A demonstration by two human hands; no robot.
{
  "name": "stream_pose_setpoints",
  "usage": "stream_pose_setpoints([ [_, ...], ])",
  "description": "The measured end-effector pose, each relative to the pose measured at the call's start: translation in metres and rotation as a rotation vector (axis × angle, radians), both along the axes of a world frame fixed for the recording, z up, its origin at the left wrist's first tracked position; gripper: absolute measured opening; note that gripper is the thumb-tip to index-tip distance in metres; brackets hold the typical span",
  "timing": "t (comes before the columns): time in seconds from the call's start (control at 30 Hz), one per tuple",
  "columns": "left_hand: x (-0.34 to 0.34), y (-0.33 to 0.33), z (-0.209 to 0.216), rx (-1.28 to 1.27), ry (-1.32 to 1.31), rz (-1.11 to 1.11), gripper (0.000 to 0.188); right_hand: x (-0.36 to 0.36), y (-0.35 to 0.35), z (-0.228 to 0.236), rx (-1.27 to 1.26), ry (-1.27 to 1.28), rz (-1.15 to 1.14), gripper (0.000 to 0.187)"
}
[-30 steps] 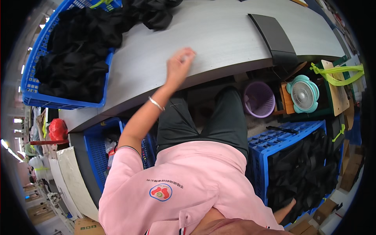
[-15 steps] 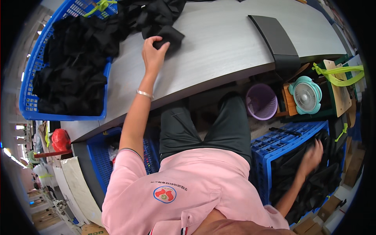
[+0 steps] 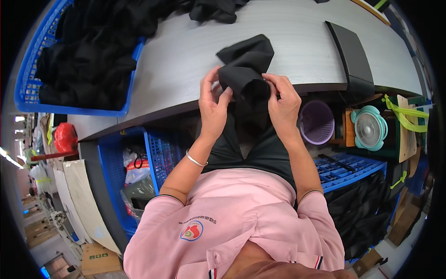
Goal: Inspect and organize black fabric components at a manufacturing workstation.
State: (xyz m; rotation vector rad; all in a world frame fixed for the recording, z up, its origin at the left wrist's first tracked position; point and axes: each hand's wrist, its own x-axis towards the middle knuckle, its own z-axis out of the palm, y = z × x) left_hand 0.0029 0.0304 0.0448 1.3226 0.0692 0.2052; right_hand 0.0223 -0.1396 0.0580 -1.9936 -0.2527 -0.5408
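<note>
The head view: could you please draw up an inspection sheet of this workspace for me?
Surface: smooth grey tabletop, with a dark-grey slab-like object on its right.
Things in hand: creased piece of black cloth, held at the tabletop's near edge.
Clutter: heaped black cloth in an open blue plastic crate at the left; more black cloth lies along the far side.
Hands: left hand and right hand hold the creased piece at opposite sides.
Cables: nothing seen.
Surroundings: purple perforated plastic basket and round teal fan, below the tabletop at the right.
</note>
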Motion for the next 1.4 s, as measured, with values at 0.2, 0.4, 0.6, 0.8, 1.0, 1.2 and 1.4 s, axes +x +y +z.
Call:
stream_pose_setpoints([
  [0.2, 0.0, -0.011, 0.019, 0.884, -0.595, 0.114, 0.071, -0.004, 0.001, 0.003, -0.104, -0.033, 0.028, 0.025],
  [0.4, 0.024, -0.007, 0.027, 0.931, -0.63, 0.272, 0.036, -0.055, 0.01, 0.023, -0.108, -0.467, -0.029, 0.023],
  [0.6, -0.028, -0.055, 0.042, 0.779, -0.696, -0.057, 0.036, -0.039, -0.003, -0.016, -0.036, 0.219, 0.145, 0.02],
  [0.8, -0.073, -0.082, 0.027, 0.533, -0.613, -0.26, 0.037, -0.018, -0.024, -0.012, 0.341, 0.239, 0.117, 0.02],
  [1.0, -0.075, -0.083, 0.028, 0.512, -0.542, -0.383, 0.031, -0.024, -0.011, -0.004, 0.429, 0.164, 0.084, 0.02],
  [1.2, -0.094, -0.088, 0.026, 0.381, -0.56, -0.587, 0.026, 0.061, -0.033, -0.026, 0.195, 0.153, -0.066, 0.02],
  [1.4, -0.074, -0.08, 0.026, 0.375, -0.67, -0.414, 0.01, 0.051, -0.03, -0.007, 0.09, 0.381, -0.053, 0.022],
])
